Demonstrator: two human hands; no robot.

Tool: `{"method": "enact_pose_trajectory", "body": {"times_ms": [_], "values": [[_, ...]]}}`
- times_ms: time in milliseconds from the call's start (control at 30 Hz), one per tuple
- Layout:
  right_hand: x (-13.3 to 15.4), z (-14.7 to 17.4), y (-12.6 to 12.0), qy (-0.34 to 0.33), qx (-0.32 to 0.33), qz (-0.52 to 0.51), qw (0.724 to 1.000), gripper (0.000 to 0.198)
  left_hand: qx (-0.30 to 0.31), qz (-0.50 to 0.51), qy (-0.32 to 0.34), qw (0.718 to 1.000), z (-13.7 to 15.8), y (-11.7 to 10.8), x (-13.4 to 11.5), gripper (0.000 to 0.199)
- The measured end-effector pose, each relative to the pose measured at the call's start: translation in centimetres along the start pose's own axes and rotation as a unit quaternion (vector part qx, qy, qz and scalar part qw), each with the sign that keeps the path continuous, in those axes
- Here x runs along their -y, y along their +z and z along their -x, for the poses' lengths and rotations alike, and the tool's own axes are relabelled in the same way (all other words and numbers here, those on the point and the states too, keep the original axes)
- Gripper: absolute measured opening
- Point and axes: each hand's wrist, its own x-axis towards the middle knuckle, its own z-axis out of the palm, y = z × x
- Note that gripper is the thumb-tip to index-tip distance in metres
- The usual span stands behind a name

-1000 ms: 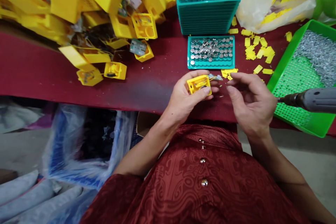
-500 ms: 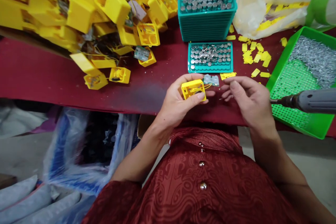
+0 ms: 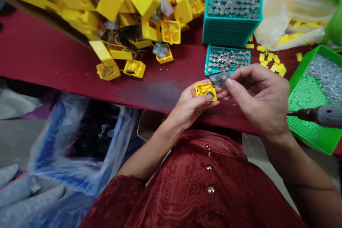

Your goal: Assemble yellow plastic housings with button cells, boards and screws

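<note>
My left hand (image 3: 191, 103) is closed around a small yellow plastic case (image 3: 203, 89), its open side up, with a round dark part inside under my thumb. Between the thumb and fingers of my right hand (image 3: 263, 96) is a small circuit board (image 3: 219, 79) with a greyish see-through piece on it. The board is tilted just above the case's right edge. Behind both hands lies a teal tray (image 3: 229, 57) of silvery button cells.
Teal trays of button cells (image 3: 232, 30) are stacked at the back. Yellow cases (image 3: 112, 3) are heaped back left. Small yellow covers (image 3: 278, 68) lie scattered at right, near a green basket (image 3: 328, 146) of screws. An electric screwdriver (image 3: 320, 115) juts in over the basket.
My right hand has taken hold of the circuit board, which hung beside the case before, and turned it over. The whole view has shifted, so the table things appear farther right.
</note>
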Motion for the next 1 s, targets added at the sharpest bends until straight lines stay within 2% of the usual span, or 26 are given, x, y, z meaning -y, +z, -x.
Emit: {"method": "enact_pose_trajectory", "body": {"times_ms": [100,233,400,567,700,767,1000], "values": [[1.2,0.6,1.2,-0.078,0.008,0.062,0.995,0.005,0.015,0.042,-0.002,0.999,0.2,-0.6,-0.6,0.044],[1.4,1.1,1.4,-0.220,0.043,0.124,0.967,0.009,0.033,0.085,-0.012,0.996,1.0,-1.4,-1.3,0.046],[1.1,1.2,0.7,-0.318,0.112,0.194,0.921,0.015,0.030,0.030,-0.024,0.999,1.6,-1.3,-1.7,0.043],[1.2,1.0,-0.5,-0.324,0.144,0.220,0.909,0.015,0.027,0.011,-0.042,0.999,1.6,-1.0,-2.0,0.039],[1.2,0.8,-1.3,-0.384,0.150,0.243,0.878,0.016,0.043,0.034,-0.042,0.998,1.5,-0.7,-2.2,0.035],[1.2,0.7,-1.5,-0.393,0.160,0.252,0.869,0.015,0.038,0.040,-0.039,0.998,1.5,-0.5,-2.2,0.036],[1.6,0.8,-1.7,-0.385,0.186,0.269,0.863,0.017,0.042,0.035,-0.045,0.998,1.5,-0.1,-2.3,0.034]]}}
